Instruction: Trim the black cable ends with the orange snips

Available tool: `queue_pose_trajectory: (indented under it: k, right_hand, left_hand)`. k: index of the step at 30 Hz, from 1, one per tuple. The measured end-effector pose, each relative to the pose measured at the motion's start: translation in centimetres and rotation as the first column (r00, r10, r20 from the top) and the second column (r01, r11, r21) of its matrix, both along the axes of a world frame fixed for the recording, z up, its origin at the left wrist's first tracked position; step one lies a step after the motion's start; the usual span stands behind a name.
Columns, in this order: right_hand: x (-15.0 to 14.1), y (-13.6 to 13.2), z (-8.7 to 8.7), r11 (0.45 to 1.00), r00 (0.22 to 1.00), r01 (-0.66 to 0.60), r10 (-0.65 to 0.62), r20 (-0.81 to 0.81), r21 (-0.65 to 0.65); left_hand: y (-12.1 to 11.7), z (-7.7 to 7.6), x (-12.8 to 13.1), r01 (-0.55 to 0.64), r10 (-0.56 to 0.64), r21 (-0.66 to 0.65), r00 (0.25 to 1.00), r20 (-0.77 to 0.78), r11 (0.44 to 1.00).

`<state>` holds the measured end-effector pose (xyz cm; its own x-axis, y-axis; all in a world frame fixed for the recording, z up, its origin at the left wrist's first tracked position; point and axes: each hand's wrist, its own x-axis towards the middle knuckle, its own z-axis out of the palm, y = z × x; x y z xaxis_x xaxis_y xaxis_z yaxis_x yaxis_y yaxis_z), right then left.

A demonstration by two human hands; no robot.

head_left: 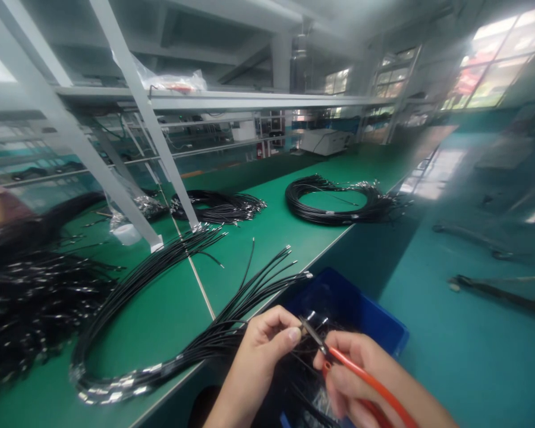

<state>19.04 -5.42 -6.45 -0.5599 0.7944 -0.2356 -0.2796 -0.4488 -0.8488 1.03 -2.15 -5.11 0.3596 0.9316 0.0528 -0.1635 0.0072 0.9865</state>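
Note:
My left hand (270, 336) is closed in a pinch on the tip of a black cable; the tip is mostly hidden by thumb and finger. In my right hand (361, 371) are pliers (361, 375) with orange-red handles and narrow grey jaws. The jaws point up and left and meet the cable end at my left fingertips. Behind my left hand, a curved bundle of black cables (138, 273) lies on the green table (227, 270), its loose ends fanned out near the edge. Below both hands is a blue bin (374, 321) holding dark cable pieces and clear plastic.
Two coiled cable bundles (330, 217) (218, 205) lie farther along the table. A big heap of black cables (40, 303) covers the left side, near another person's arm (0, 205). White shelf posts (147, 113) rise from the table. A white box (325, 141) stands at the back.

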Motion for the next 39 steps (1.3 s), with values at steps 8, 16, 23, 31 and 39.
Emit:
queue_pose_trajectory:
  k: [8, 16, 23, 31, 39]
  right_hand:
    - [-0.2, 0.0, 0.5, 1.000, 0.953, 0.004, -0.012, 0.304, 0.027]
    - [0.6, -1.0, 0.7, 0.964, 0.965, 0.258, -0.260, 0.022, 0.067]
    - [1.8, -1.8, 3.2, 0.828, 0.828, 0.560, -0.559, -0.041, 0.033]
    - [3.1, -1.8, 1.6, 0.742, 0.741, 0.667, -0.670, 0.038, 0.075]
    - [4.7, -0.9, -1.2, 0.776, 0.775, 0.629, -0.631, 0.039, 0.050]
  left_hand:
    - [0.1, -0.1, -0.3, -0.020, 0.019, -0.009, 0.999, -0.035, 1.000]
    - [-0.7, 0.4, 0.5, -0.112, 0.177, 0.242, 0.948, -0.266, 0.964]
    - [-1.8, 1.0, 2.1, -0.013, 0.498, 0.754, 0.758, -0.421, 0.657]
    - [-2.3, -1.4, 4.6, 0.394, 0.308, 0.617, 0.610, -0.730, 0.681]
    - [2.0, -1.8, -3.6, -0.067, 0.540, 0.536, 0.061, -0.840, 0.842]
